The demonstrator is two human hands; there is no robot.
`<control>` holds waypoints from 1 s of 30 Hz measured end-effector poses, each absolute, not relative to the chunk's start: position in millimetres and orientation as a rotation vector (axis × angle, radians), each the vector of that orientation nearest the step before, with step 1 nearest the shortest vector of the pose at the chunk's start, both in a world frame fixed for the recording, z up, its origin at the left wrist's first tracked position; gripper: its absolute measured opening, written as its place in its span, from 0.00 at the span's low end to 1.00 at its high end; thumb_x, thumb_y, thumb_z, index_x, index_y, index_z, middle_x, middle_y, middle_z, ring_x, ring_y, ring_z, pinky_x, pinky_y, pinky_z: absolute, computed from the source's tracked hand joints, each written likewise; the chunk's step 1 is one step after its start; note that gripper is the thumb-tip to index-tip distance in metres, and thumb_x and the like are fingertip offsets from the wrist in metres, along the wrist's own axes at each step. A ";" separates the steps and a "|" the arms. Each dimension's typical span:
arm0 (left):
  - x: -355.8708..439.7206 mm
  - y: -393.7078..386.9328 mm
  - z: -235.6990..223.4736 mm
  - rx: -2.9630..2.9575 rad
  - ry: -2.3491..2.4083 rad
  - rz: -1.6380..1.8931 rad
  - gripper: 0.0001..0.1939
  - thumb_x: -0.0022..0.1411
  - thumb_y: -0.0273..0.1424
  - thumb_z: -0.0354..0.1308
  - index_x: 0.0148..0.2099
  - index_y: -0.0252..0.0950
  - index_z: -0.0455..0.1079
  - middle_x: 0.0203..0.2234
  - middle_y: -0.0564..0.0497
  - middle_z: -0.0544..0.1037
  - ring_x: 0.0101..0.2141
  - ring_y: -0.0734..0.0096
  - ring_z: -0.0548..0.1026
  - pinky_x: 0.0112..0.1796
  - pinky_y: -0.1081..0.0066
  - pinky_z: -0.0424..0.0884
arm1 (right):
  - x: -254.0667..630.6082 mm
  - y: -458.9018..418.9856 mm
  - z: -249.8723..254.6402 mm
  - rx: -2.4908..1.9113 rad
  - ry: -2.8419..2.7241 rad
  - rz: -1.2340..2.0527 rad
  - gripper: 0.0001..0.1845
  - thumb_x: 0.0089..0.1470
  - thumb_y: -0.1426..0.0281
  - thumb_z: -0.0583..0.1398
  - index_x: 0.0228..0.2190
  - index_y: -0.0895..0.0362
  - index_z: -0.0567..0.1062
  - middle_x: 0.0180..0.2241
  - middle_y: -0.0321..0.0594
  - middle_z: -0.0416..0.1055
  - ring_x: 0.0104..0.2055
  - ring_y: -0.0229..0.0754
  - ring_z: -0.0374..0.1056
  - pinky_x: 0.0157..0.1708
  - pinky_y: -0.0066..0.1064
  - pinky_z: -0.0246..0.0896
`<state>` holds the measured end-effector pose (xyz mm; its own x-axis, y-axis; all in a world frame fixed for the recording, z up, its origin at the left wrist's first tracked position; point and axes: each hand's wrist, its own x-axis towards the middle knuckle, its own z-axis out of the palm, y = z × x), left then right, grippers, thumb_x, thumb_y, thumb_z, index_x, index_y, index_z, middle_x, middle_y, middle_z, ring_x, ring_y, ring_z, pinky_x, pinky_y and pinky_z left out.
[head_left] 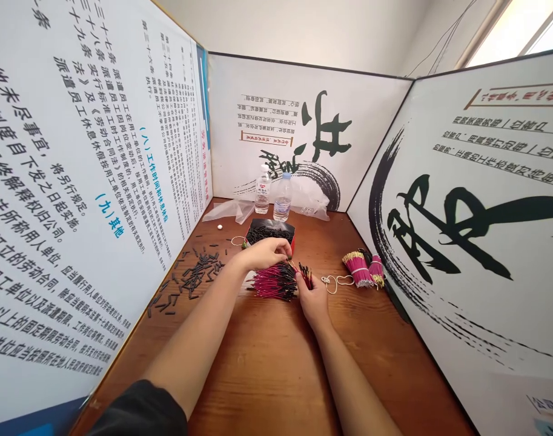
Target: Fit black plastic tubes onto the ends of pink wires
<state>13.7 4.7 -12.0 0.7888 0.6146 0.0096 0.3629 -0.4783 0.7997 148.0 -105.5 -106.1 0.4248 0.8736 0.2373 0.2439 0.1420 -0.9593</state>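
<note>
Magenta wires with black ends [274, 282] lie on the brown counter [253, 363] in my head view. My left hand [269, 253] pinches at one thin tip; my right hand [313, 297] closes round a small bunch [305, 275]. Just behind, a box of black sleeves [271, 233] blocks part of the reach; two bottles [282, 198] stand farther back.
</note>
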 end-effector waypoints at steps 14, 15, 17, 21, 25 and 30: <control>16.7 3.1 -16.2 2.136 0.788 0.321 0.09 0.54 0.32 0.53 0.37 0.34 0.68 0.29 0.52 0.74 0.31 0.73 0.71 0.32 0.75 0.65 | 146.0 -108.2 -102.1 -1.398 -1.110 0.606 0.20 0.52 0.57 0.56 0.27 0.63 0.74 0.22 0.37 0.64 0.26 0.37 0.57 0.28 0.28 0.54; 16.6 3.7 -17.3 2.146 0.805 0.324 0.09 0.53 0.32 0.54 0.37 0.34 0.67 0.29 0.52 0.74 0.30 0.73 0.70 0.31 0.76 0.65 | 146.0 -108.5 -102.1 -1.401 -1.108 0.602 0.21 0.52 0.57 0.56 0.26 0.63 0.74 0.22 0.36 0.64 0.26 0.37 0.57 0.28 0.28 0.54; 16.7 5.1 -19.8 2.164 0.835 0.326 0.09 0.53 0.34 0.54 0.35 0.34 0.67 0.28 0.53 0.73 0.29 0.73 0.69 0.29 0.76 0.64 | 145.9 -108.8 -102.0 -1.401 -1.102 0.600 0.21 0.52 0.56 0.56 0.26 0.63 0.74 0.21 0.36 0.64 0.25 0.36 0.57 0.28 0.28 0.54; 17.6 6.8 -22.5 2.194 0.858 0.327 0.09 0.53 0.34 0.54 0.34 0.34 0.67 0.26 0.54 0.72 0.27 0.74 0.68 0.28 0.76 0.63 | 145.7 -108.8 -101.6 -1.393 -1.107 0.597 0.21 0.52 0.56 0.57 0.27 0.63 0.75 0.21 0.36 0.64 0.26 0.37 0.57 0.27 0.28 0.54; 17.8 6.5 -21.2 2.211 0.847 0.325 0.07 0.53 0.32 0.53 0.32 0.34 0.68 0.26 0.53 0.74 0.28 0.74 0.69 0.29 0.76 0.63 | 145.2 -108.9 -100.9 -1.382 -1.113 0.597 0.21 0.52 0.56 0.56 0.26 0.63 0.74 0.21 0.36 0.63 0.25 0.36 0.56 0.26 0.27 0.54; 17.7 5.1 -18.6 2.230 0.881 0.328 0.07 0.53 0.31 0.52 0.31 0.34 0.69 0.26 0.52 0.75 0.27 0.73 0.70 0.28 0.76 0.63 | 145.1 -108.8 -100.6 -1.386 -1.119 0.598 0.20 0.52 0.57 0.56 0.27 0.63 0.75 0.21 0.36 0.63 0.25 0.36 0.56 0.26 0.27 0.54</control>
